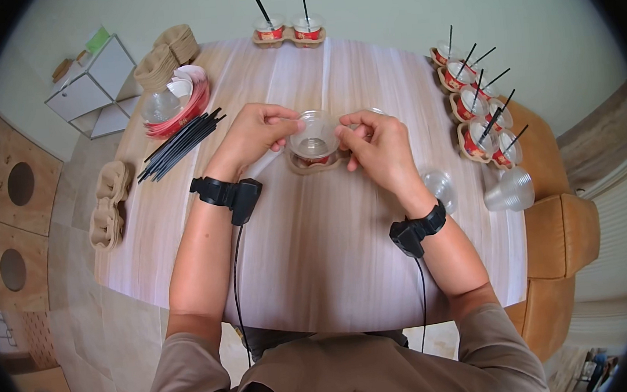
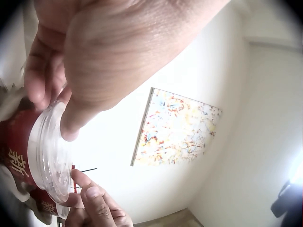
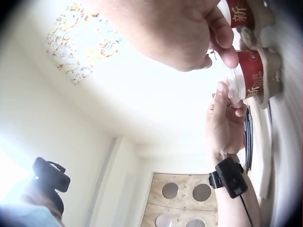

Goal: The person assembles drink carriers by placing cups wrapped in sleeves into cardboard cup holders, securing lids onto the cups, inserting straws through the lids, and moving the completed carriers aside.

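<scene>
A clear plastic lid (image 1: 315, 126) sits over the top of a red paper cup (image 2: 21, 149) with gold characters. My left hand (image 1: 261, 134) pinches the lid's left rim, thumb on top and fingers at the side. On the opposite rim, my right hand (image 1: 376, 147) holds the lid's edge between thumb and fingers. A brown pulp cup carrier (image 1: 310, 168) bears the cup. Beside it in the carrier stands a second red cup (image 3: 239, 13), mostly hidden behind my right hand in the head view.
Black straws (image 1: 181, 147) lie at left, near a pulp carrier (image 1: 108, 205) and a red stack of cups (image 1: 192, 102). More carriers (image 1: 163, 57) are piled behind. Filled cups with straws stand at the back (image 1: 289, 32) and right (image 1: 472, 110). Clear lids (image 1: 508, 192) lie at right.
</scene>
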Motion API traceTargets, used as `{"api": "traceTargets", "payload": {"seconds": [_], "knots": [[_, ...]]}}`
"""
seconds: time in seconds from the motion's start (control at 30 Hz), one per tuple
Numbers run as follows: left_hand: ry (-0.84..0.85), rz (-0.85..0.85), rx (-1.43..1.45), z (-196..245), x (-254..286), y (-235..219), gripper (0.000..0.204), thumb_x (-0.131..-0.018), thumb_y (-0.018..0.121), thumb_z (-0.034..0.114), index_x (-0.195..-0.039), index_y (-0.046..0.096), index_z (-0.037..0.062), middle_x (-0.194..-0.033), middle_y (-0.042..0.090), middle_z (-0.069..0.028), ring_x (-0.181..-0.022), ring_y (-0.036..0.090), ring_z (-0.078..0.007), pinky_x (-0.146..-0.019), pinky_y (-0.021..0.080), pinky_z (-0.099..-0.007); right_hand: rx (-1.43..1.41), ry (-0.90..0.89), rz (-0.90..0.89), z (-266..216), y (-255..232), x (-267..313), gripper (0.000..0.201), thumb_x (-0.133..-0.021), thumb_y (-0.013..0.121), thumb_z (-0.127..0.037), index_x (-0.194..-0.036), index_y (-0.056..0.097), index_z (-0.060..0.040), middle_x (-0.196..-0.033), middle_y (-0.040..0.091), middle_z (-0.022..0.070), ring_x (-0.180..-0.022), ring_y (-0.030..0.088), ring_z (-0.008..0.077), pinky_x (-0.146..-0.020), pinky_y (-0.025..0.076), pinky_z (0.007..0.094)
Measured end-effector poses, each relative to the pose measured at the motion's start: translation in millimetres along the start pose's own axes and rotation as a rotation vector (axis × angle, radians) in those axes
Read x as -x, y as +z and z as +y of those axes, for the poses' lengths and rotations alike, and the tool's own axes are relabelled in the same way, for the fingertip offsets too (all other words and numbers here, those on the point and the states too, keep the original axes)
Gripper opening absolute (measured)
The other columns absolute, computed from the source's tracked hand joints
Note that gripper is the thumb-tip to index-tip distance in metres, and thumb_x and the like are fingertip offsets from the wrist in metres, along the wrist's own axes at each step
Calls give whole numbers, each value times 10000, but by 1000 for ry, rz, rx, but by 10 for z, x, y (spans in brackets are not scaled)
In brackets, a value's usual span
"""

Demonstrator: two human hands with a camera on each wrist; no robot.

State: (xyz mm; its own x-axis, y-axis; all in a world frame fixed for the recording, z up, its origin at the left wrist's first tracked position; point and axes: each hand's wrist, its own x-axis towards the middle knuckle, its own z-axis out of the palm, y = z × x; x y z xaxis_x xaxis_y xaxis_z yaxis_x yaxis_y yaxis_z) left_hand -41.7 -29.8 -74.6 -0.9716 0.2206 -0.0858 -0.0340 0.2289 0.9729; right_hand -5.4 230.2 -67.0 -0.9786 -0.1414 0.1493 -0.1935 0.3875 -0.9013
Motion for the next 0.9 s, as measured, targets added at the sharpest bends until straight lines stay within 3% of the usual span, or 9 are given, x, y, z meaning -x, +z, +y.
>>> {"api": "traceTargets", "payload": {"seconds": [0.3,0.67,0.73,0.83,0.9], "knots": [[-2,-41,51,-139,-64,-72,248,-1082,707,128,-1204,828,-52,-920,768,-25,-765,672,-86,-709,579,-256,94,-7,30,-53,52,17,202,-1054,782,-94,-1172,803,70,-773,792,83,-557,719,121,-546,543,295],[-28,-46,106,-195,-98,-62,251,-1088,706,131,-1223,823,-46,-950,775,-30,-787,678,-91,-730,585,-256,145,-38,68,-62,102,49,201,-1044,778,-68,-1182,799,76,-782,799,112,-577,756,154,-559,562,316],[-28,-46,104,-198,-97,-52,253,-1090,707,133,-1226,822,-47,-948,774,-29,-787,678,-91,-732,585,-256,136,-44,90,-87,108,53,178,-1014,788,-47,-1135,809,82,-724,776,135,-574,767,196,-601,592,348],[-25,-38,115,-187,-90,-48,246,-1092,708,135,-1210,824,-46,-939,774,-28,-784,681,-91,-731,584,-257,161,-43,76,-48,110,48,197,-1044,774,-60,-1184,799,77,-788,799,116,-576,754,156,-563,563,319],[-38,-50,87,-161,-84,-50,288,-1094,701,128,-1308,803,-36,-943,754,-17,-796,671,-84,-735,579,-254,162,-38,76,-54,106,48,203,-1042,778,-64,-1184,800,79,-784,797,114,-576,754,156,-566,564,318]]}}
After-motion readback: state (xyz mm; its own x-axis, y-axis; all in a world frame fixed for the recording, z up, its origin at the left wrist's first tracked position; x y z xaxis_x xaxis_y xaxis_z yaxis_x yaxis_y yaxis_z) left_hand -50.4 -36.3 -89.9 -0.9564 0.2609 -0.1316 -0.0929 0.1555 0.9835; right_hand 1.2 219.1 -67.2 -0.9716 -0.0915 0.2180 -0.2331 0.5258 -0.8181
